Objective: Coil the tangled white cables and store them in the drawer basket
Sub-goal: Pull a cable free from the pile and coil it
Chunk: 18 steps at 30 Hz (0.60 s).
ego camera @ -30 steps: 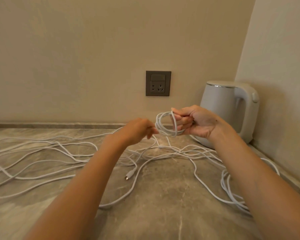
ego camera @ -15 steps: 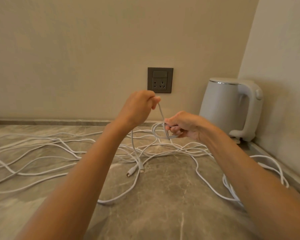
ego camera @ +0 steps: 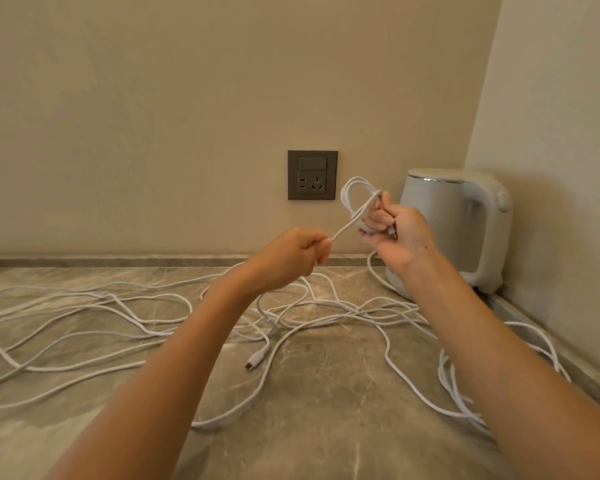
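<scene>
Tangled white cables (ego camera: 125, 317) sprawl over the marble counter (ego camera: 326, 393) from the left edge to the right wall. My right hand (ego camera: 397, 233) grips a small coil of white cable (ego camera: 355, 199), raised in front of the kettle. Lower and to the left, my left hand (ego camera: 293, 256) pinches the strand that runs up into the coil. A loose plug end (ego camera: 255, 359) lies on the counter below my hands. No drawer basket is in view.
A white electric kettle (ego camera: 458, 230) stands in the back right corner against the side wall. A dark wall socket (ego camera: 312, 174) sits on the back wall behind the coil. More cable loops (ego camera: 454, 382) lie under my right forearm.
My right hand has lifted the coil up and to the right. My left hand has dropped from above the coil to below it, still holding the strand.
</scene>
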{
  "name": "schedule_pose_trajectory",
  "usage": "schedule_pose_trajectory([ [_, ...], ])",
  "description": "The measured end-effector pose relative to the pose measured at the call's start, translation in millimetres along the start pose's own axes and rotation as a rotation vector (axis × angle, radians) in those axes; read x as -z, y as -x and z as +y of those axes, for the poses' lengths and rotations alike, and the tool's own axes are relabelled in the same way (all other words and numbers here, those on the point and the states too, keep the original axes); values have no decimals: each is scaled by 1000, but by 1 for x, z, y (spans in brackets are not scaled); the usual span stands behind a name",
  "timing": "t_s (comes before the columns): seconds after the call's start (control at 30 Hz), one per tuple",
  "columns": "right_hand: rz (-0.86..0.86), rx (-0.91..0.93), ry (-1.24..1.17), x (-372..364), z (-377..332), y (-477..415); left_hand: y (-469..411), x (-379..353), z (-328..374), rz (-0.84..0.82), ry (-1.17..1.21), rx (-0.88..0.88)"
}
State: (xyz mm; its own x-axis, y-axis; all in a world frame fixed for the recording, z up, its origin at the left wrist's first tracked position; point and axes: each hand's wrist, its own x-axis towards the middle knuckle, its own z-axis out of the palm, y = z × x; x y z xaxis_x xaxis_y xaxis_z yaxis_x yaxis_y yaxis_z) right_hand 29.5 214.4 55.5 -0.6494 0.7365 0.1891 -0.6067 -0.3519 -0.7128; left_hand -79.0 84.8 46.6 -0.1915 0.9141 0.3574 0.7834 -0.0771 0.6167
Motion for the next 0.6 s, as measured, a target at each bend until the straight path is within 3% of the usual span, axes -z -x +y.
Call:
schedule_pose_trajectory([
  [0.23, -273, -153, 82, -6, -6, 17, -1, -1, -15, -26, -113, 27],
  [0.4, -464, -241, 359, -9, -3, 27, 1, 1, -17, -74, -236, 44],
  [0.6, -683, -372, 666, 1, -6, 20, -2, 7, -21, 50, -365, 59],
])
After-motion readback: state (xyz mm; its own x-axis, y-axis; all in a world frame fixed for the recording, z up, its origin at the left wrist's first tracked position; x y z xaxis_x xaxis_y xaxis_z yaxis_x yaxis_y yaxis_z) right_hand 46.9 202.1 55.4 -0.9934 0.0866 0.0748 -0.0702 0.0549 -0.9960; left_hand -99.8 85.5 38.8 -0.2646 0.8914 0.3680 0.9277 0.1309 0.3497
